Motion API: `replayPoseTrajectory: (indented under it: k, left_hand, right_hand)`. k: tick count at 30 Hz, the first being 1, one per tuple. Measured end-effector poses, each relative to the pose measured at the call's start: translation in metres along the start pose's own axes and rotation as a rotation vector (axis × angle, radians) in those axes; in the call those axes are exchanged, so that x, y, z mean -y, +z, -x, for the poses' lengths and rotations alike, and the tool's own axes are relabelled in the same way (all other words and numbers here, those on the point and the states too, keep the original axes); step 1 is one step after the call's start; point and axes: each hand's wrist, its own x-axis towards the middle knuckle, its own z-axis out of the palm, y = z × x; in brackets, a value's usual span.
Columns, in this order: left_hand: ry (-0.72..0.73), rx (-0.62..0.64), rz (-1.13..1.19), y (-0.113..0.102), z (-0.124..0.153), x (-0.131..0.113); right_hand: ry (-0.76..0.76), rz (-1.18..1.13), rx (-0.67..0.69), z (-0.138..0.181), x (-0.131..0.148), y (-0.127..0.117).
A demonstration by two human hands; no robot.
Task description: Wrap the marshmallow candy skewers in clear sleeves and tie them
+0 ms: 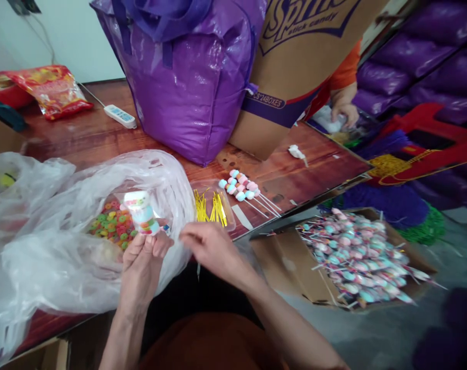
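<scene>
My left hand [143,257] is closed around the bottom of a wrapped candy stick [142,213] with white, pink and green pieces, held upright over a clear plastic bag [64,246]. My right hand [208,244] is just to its right, fingers pinched together near the stick's base; what they hold is too small to make out. Inside the bag lie several coloured ring candies [112,226]. Yellow twist ties [212,208] lie on the wooden table [83,136] just beyond my right hand.
Several finished candy sticks [243,190] lie on the table. A cardboard box [357,254] full of wrapped sticks sits on the floor at right. A purple bag [187,82], a large carton [295,67], a power strip [120,115] and red snack bags [52,90] stand behind. Another person's hand [343,110] works at far right.
</scene>
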Motion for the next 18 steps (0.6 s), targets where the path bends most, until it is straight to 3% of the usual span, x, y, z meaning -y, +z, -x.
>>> replayPoseTrajectory:
  k: [3, 6, 9, 14, 18]
  left_hand:
    - [-0.04, -0.045, -0.048, 0.0, -0.003, 0.005]
    - [-0.096, -0.051, -0.079, -0.003, -0.003, 0.006]
    - [-0.145, -0.091, -0.055, -0.007, -0.005, 0.008]
    - [-0.176, -0.175, 0.021, -0.012, -0.01, 0.01]
    - [-0.183, -0.167, 0.014, -0.012, -0.012, 0.01]
  right_hand:
    - [0.033, 0.385, -0.18, -0.021, -0.034, -0.013]
    - [-0.05, 0.644, -0.003, -0.041, -0.065, -0.017]
    - [-0.188, 0.741, 0.141, -0.051, -0.085, -0.016]
    - [-0.23, 0.79, 0.141, -0.055, -0.097, -0.015]
    - [-0.249, 0.77, 0.163, -0.055, -0.094, -0.021]
